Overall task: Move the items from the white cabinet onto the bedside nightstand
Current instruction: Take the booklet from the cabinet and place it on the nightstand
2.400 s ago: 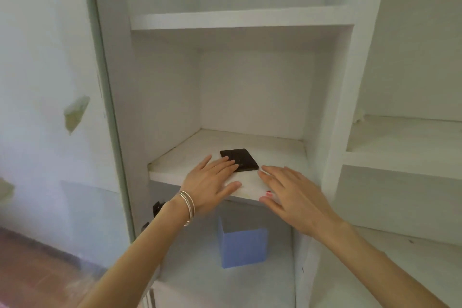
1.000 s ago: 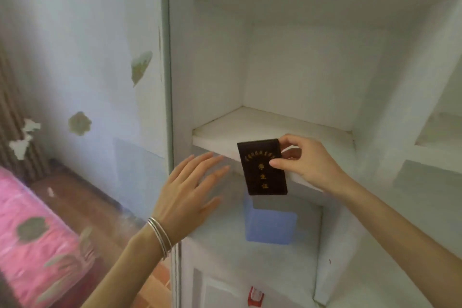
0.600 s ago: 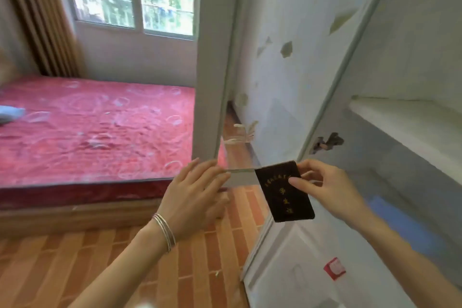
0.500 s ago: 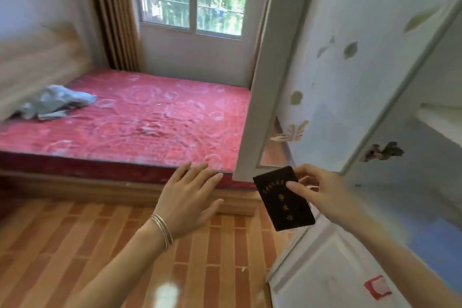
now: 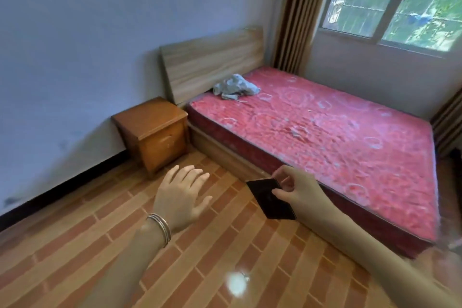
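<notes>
My right hand (image 5: 297,190) pinches a small dark booklet (image 5: 271,199) by its right edge, holding it in the air over the floor in front of the bed. My left hand (image 5: 181,195) hovers beside it with fingers spread and holds nothing; silver bangles circle its wrist. The wooden nightstand (image 5: 152,132) stands against the wall beside the headboard, well beyond both hands. Its top is bare. The white cabinet is out of view.
A bed with a red patterned mattress (image 5: 325,137) fills the right side, with a crumpled grey cloth (image 5: 235,87) near the wooden headboard (image 5: 212,62). A brick-pattern floor (image 5: 100,232) lies between me and the nightstand. A curtained window (image 5: 400,0) is at the back right.
The view has swung left from the cabinet to the bed and nightstand. My right hand took the booklet off the shelf and carries it; my left hand stays open beside it.
</notes>
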A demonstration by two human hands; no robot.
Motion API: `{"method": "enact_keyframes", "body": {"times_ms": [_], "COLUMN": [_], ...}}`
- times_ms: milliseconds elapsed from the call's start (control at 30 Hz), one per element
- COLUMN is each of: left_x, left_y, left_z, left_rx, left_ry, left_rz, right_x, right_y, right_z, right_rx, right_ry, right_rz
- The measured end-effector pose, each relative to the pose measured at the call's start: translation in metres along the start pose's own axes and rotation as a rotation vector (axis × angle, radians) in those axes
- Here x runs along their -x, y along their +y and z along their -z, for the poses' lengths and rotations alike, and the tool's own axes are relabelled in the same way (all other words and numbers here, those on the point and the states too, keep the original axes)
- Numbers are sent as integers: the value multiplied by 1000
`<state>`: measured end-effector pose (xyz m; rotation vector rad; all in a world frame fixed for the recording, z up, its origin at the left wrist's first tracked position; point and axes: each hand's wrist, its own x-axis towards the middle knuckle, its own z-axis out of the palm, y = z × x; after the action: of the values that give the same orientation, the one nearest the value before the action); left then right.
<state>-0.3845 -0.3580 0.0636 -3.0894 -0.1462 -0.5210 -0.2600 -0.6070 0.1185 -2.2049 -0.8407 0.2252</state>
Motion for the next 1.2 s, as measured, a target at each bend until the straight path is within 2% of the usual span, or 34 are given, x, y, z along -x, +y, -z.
{"method": "enact_keyframes", "body": {"times_ms": [200,367,700,1000,1200], "left_x": [-16,-32,-46,-189,-234], "left_y": [-146,-225,-303,-386,-432], "left_z": [10,16,-57,-79,-110], "left_rx": [-67,-75,-83,-107,-113], "left_ry": [-12,-14,-109,-29,-54], "left_rz": [167,240,416,542,652], "right_x": [-125,-201,-338,-541,-647], "right_y": [-67,-104,-91,-93,-102], "right_z": [-73,-120,-204,-206,-235], "right_rx": [-69,-125,-42,-30,-53], "right_ry": [-41,-57,-284,-347,-404], "right_rz": [68,81,97,209,278]}}
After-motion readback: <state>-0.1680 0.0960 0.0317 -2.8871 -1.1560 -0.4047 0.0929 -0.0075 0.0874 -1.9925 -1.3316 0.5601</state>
